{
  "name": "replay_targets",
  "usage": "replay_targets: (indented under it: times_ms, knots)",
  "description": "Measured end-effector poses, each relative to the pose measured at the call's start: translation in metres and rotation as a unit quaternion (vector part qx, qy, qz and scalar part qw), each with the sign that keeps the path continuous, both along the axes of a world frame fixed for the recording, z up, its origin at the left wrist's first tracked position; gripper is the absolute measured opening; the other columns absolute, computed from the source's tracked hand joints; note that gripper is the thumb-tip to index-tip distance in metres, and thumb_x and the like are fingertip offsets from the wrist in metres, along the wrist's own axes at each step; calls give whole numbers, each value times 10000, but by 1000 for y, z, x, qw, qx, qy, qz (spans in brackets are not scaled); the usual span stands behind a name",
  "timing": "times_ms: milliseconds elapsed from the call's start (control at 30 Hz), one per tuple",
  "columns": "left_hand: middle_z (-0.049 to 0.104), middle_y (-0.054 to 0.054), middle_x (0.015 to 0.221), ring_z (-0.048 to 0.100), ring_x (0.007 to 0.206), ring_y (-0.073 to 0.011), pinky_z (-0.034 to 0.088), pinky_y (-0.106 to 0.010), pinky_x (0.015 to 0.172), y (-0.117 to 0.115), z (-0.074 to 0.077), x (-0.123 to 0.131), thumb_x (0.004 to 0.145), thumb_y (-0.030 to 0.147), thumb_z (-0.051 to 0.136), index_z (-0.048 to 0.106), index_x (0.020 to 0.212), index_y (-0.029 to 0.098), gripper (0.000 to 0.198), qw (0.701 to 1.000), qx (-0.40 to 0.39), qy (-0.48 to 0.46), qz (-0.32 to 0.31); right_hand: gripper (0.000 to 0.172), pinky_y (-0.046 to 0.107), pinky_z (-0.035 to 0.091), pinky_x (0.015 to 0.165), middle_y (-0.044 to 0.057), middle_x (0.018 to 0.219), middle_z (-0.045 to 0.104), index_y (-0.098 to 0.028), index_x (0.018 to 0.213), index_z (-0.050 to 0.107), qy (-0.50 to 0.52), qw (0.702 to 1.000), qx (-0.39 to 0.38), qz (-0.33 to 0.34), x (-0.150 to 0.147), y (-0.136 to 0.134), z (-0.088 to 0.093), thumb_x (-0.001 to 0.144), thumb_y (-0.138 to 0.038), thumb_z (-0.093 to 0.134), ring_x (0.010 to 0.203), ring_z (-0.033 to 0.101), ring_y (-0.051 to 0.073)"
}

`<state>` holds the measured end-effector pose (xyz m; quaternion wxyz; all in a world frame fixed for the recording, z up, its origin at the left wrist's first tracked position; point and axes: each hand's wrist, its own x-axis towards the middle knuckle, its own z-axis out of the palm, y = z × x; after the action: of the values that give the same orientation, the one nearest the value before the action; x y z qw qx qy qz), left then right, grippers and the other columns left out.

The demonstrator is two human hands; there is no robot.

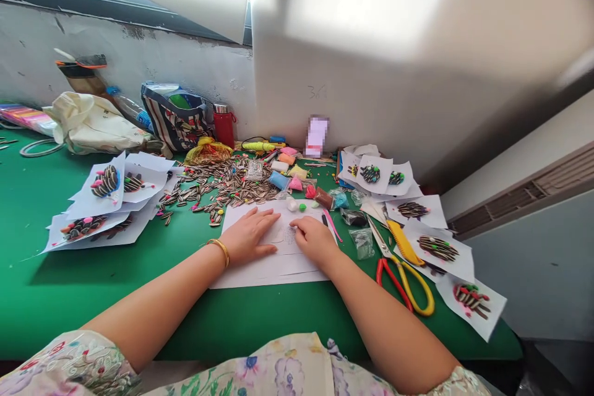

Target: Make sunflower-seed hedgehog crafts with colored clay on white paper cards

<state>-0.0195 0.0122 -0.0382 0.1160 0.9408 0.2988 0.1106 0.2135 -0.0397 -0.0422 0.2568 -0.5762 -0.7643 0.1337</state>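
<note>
My left hand [250,236] lies flat on a sheet of white paper [278,273], fingers spread and holding nothing. Close by on the same sheet, my right hand [316,242] is closed, its thumb and forefinger pinched over faint drawn marks. Whatever is in that pinch is hidden or too small to name. Just past the hands, a green lump of clay [302,206] and a white lump [291,204] sit at the sheet's far edge. A pink stick-like tool [333,226] lies at its right edge.
A heap of striped sunflower seeds [227,179] spreads beyond the paper. Bagged coloured clay, including a brown pack [323,198], lies beside it. Yellow-and-red scissors [399,272] and a yellow cutter [404,244] are at right. Seed-covered cards stand in left [97,210] and right [440,210] piles.
</note>
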Motion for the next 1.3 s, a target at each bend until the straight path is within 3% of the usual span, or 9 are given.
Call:
replay_targets:
  times_ms: [567, 667, 767, 967, 1167, 1300]
  knots:
    - [484, -166, 1476, 386, 1414, -305, 185, -522, 1198, -2, 3, 0, 846, 550, 626, 339, 1499, 187, 801, 1000, -12, -17, -5, 283, 313, 468, 857, 68, 964, 684, -195, 1046, 684, -37, 997, 67, 3, -6, -3, -1, 864, -100, 489, 939, 619, 207]
    - [475, -159, 1486, 376, 1421, -296, 169, -509, 1204, -1, 4, 0, 848, 558, 618, 334, 1502, 187, 804, 1000, -14, -12, -6, 277, 342, 454, 904, 89, 1039, 672, -188, 1097, 670, -62, 994, 84, -32, 3, 1, 10, 886, -152, 494, 1000, 596, 227]
    - [446, -163, 1507, 352, 1435, -291, 161, -501, 1206, 0, 7, 0, 852, 565, 607, 327, 1506, 181, 808, 1000, -23, 10, -2, 358, 382, 439, 922, 110, 1173, 641, -201, 1238, 613, -115, 984, 71, -116, 22, 7, 30, 891, -208, 526, 1091, 553, 263]
    - [417, -189, 1519, 294, 1460, -323, 170, -547, 1184, 2, 27, 8, 803, 503, 690, 330, 1501, 187, 847, 994, -59, 83, 30, 449, 424, 429, 904, 110, 1299, 603, -233, 1313, 567, -223, 952, -49, -203, 70, 19, 55, 867, -262, 596, 1172, 504, 315]
    - [530, -184, 1428, 399, 1398, -335, 258, -540, 1140, 4, 46, 22, 768, 464, 731, 400, 1451, 206, 802, 989, -74, 117, 54, 521, 447, 401, 973, 106, 1426, 519, -220, 1354, 530, -230, 956, -50, -176, 71, 40, 45, 850, -302, 634, 1289, 417, 311]
    - [654, -140, 1274, 489, 1327, -314, 301, -526, 1118, 6, 38, 23, 871, 436, 624, 487, 1378, 213, 570, 995, -49, 51, 65, 476, 477, 352, 1024, 119, 1482, 464, -192, 1294, 571, -232, 959, -22, -161, 60, 57, 32, 841, -314, 649, 1376, 318, 307]
